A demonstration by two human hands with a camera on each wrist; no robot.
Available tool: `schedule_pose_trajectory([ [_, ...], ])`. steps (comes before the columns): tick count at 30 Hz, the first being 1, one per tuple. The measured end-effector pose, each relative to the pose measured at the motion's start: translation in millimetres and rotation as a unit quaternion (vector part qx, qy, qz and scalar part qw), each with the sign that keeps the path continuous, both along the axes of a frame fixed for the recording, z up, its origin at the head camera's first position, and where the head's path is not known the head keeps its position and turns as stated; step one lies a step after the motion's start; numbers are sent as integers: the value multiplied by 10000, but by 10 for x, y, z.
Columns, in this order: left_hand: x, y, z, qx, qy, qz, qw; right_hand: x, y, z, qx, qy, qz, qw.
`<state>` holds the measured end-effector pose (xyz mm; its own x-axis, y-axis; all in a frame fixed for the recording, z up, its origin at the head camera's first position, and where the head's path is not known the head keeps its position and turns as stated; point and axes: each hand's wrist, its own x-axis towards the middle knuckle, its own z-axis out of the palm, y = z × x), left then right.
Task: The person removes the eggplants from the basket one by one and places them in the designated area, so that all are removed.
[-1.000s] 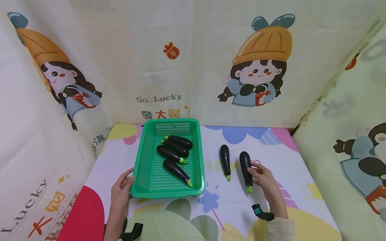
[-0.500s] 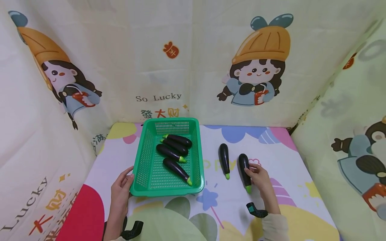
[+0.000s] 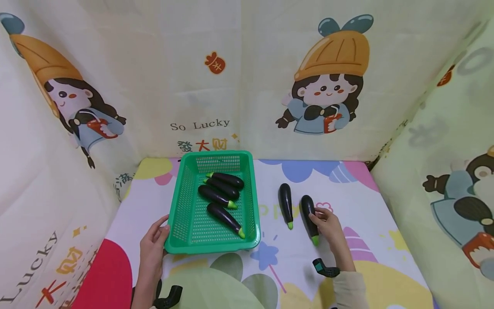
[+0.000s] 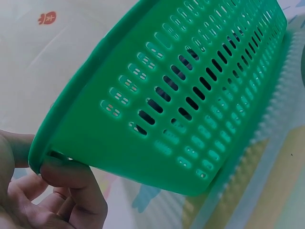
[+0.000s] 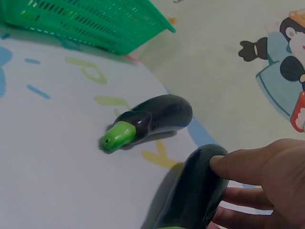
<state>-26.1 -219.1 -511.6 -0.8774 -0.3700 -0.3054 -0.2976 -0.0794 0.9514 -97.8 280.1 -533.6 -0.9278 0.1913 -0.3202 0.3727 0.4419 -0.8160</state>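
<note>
A green plastic basket [image 3: 255, 197] stands on the table, with several dark eggplants [image 3: 219, 197] with green stem ends inside. My left hand [image 3: 152, 249] grips the basket's near-left rim; in the left wrist view its bent fingers [image 4: 78, 183] show at the rim's corner. To the right of the basket, my right hand [image 3: 329, 225] holds an eggplant [image 3: 307, 212] by its right side. The right wrist view shows the thumb [image 5: 238, 165] on this eggplant's upper side and other fingers behind it. Another eggplant [image 3: 285, 204] lies between that one and the basket.
A colourful printed cloth [image 3: 281, 274] covers the table. Pale fabric walls [image 3: 262, 51] with cartoon prints enclose its back and both sides. The basket's far end stands close to the back wall.
My right hand has shifted slightly left with its eggplant, bringing it a little closer to the loose one. The left hand keeps its hold on the basket, and the head view has shifted slightly.
</note>
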Motion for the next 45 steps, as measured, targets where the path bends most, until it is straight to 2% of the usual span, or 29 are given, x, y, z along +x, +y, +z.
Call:
schedule_pose_trajectory([
  [6,18,-8,16,-103,-121,-29,9999,4,-65,0,239,83,-13,9997],
  [13,40,13,-2,-30,47,-136,9999,32,-99,-8,705,130,41,9974],
  [23,26,-4,9,-24,16,-36,10000,19,-136,20,887,188,203,9957],
  [30,10,-31,26,-92,-97,-76,9999,42,-166,67,1068,200,228,9938],
  [38,-4,-29,23,-26,-173,-151,9997,102,-159,157,1314,201,110,9911],
  [45,-16,-43,40,-38,-192,-190,9996,117,-233,345,1407,740,44,9873],
])
